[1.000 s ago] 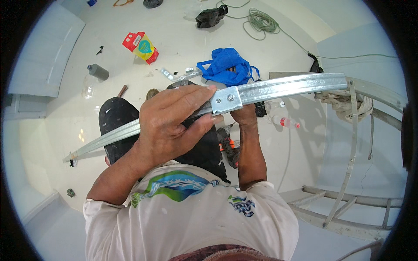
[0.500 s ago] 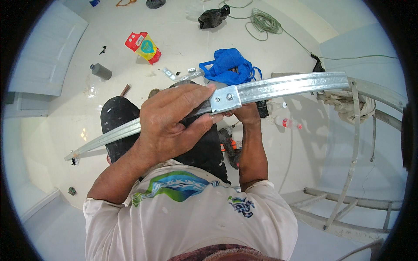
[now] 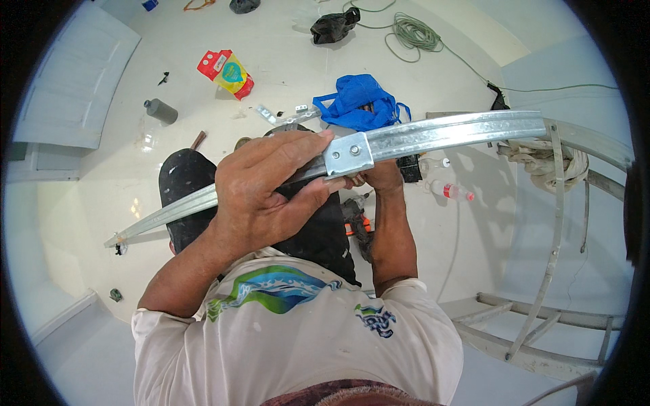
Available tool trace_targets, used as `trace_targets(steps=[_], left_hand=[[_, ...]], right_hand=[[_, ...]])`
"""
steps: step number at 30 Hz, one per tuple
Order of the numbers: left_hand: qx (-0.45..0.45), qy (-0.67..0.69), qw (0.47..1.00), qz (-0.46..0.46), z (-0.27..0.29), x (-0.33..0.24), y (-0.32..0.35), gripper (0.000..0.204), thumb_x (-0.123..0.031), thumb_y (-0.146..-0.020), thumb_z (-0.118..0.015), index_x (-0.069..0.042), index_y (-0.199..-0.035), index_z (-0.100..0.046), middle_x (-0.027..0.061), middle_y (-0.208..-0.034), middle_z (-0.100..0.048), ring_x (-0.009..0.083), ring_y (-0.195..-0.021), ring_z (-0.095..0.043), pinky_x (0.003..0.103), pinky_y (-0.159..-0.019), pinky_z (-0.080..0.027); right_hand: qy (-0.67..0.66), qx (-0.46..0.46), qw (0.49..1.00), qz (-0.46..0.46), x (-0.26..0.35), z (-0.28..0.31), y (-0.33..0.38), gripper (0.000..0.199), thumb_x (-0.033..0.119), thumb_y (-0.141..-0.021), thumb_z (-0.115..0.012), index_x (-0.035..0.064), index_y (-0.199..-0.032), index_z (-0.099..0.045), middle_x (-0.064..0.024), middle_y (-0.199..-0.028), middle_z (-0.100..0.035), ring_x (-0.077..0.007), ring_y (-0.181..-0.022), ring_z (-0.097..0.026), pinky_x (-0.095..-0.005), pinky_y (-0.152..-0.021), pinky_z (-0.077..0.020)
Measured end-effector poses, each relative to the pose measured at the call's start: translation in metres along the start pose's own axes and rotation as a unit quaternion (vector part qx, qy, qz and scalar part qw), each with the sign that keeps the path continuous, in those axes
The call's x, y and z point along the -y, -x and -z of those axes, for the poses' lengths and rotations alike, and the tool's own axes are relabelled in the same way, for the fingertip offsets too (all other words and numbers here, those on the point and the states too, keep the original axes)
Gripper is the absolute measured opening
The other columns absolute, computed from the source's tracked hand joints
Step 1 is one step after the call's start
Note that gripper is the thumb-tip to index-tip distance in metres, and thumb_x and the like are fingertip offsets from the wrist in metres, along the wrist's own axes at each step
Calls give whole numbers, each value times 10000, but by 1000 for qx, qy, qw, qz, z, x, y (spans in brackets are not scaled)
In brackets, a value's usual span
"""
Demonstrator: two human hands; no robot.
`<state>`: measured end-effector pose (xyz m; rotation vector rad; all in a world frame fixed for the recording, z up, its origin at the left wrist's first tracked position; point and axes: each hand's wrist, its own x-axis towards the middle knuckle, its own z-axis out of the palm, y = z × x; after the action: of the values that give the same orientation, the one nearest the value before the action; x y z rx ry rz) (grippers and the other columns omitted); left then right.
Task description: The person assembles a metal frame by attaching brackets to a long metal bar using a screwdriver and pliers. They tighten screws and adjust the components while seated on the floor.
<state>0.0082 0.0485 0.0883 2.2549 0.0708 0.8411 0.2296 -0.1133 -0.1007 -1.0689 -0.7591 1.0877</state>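
Note:
A long galvanized metal channel (image 3: pixel 447 128) lies across in front of me, its left end reaching down toward the floor. Fixed to its middle is a small metal bracket (image 3: pixel 349 155) with a screw head and a hole. My left hand (image 3: pixel 261 179) is wrapped round the channel just left of the bracket, thumb below and fingers above. Behind and under the bracket is my right hand (image 3: pixel 380 177), its fingers curled against the channel's lower edge and mostly hidden by the metal. Below it a power drill (image 3: pixel 359 216) with orange parts lies by my leg.
A blue cloth bag (image 3: pixel 359 101), loose metal brackets (image 3: pixel 277 115), a red and yellow packet (image 3: pixel 227 73) and a grey bottle (image 3: pixel 160 110) are on the floor. Right of my arm lies a clear plastic bottle (image 3: pixel 450 191). A ladder (image 3: pixel 552 237) stands at the right, near coiled green cable (image 3: pixel 414 34).
Almost nothing differs. The view has shifted slightly, and both hands keep the same hold on the channel.

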Motion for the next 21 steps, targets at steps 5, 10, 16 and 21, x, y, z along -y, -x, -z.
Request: trace_targets(steps=[5, 10, 16, 21], left_hand=[[2, -9, 1000, -5, 2, 0, 1, 500, -141, -846, -880, 11, -1304, -749, 223, -1139, -799, 292, -1003, -800, 384, -870, -634], [10, -10, 1000, 0, 3, -3, -1, 498, -143, -852, -872, 12, -1308, -744, 222, -1136, -803, 296, -995, -805, 390, -866, -639], [5, -21, 1000, -16, 1, 1, 2, 512, -140, -848, -871, 5, -1321, -739, 217, -1132, -806, 291, -968, -809, 379, -838, -644], [13, -22, 1000, -11, 1, 0, 0, 518, -120, -837, -871, -2, -1323, -735, 212, -1138, -805, 283, -972, -807, 375, -829, -641]], right_hand=[[105, -7, 994, -25, -11, 17, 3, 762, 196, -731, -1005, -3, -1374, -648, -149, -1359, -699, -275, -1240, -669, -419, -1017, -564], [90, -58, 986, 126, 4, 16, -3, 833, 100, -655, -1017, 0, -1395, -647, -134, -1327, -714, -271, -1243, -678, -415, -1055, -564], [53, -2, 995, -82, 48, 15, 9, 682, 268, -716, -1022, -20, -1257, -723, -141, -1137, -782, -265, -1026, -750, -362, -859, -603], [-52, 30, 998, 10, 40, 2, 2, 628, 284, -740, -1009, -29, -1207, -729, -143, -952, -778, -227, -764, -745, -321, -605, -569]])
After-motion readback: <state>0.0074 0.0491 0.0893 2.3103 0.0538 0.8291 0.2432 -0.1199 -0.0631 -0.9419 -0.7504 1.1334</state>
